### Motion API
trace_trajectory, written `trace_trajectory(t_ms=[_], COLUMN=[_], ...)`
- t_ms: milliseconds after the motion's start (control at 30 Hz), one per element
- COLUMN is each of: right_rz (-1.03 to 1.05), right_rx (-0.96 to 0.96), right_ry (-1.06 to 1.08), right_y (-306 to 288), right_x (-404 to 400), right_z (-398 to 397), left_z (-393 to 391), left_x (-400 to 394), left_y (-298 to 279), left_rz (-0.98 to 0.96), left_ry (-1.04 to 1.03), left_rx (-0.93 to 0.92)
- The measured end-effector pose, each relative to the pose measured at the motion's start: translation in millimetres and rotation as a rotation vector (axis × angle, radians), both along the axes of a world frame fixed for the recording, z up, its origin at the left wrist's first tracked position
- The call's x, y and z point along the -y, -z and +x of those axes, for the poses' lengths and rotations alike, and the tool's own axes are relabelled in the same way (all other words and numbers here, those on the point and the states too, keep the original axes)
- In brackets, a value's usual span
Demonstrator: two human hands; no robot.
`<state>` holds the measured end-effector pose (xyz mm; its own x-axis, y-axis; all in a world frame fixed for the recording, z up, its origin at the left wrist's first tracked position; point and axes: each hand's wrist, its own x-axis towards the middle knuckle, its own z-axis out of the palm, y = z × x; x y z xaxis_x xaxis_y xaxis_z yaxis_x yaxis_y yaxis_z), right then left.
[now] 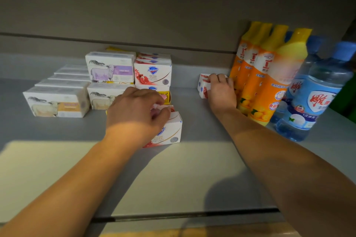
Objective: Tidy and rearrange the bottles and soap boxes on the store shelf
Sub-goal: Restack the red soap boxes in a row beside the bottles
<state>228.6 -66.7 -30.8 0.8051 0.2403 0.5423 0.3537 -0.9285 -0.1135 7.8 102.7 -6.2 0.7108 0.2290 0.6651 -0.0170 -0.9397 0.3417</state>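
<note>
So both hands are on soap boxes here. The left hand [134, 110] has its fingers [163, 110] curled over the top of a white Safeguard box [169, 131] with red pomegranate art, sitting on the grey shelf [57, 159] out in front of the stacks. Its long axis runs roughly left-right, printed face toward the camera, right end angled a bit further back.

The right hand [221, 92] is further back and to the right, fingers wrapped over a second pomegranate box [203, 85] that's just beside the orange bottles [264, 82]. That one shows its short end to the camera, so its long axis seems to run toward the back of the shelf; most of it is hidden by the hand.

Behind the left hand is a stack of Safeguard boxes [153, 74], the top front one reading "Safeguard DETOX". Left of that are sheep-picture boxes [110, 69], one with a purple label I can't read, and a row of similar boxes [55, 102] with an orange label.

The orange bottles have yellow caps and stand upright in a row running front to back; blue bottles [312, 98] with red Chinese characters stand right beside them.
</note>
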Motion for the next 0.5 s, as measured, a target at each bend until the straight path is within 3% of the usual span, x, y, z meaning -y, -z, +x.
trace_trajectory(t_ms=[233, 500], right_rz=[-0.023, -0.013], right_rx=[0.054, -0.059], right_ry=[0.038, -0.037], right_y=[3, -26], right_x=[-2, 6], right_z=[4, -32], left_z=[1, -1], left_x=[-1, 1], left_y=[1, -3], left_rz=[-0.003, -0.078], left_ry=[-0.002, -0.010], left_rx=[0.010, -0.018])
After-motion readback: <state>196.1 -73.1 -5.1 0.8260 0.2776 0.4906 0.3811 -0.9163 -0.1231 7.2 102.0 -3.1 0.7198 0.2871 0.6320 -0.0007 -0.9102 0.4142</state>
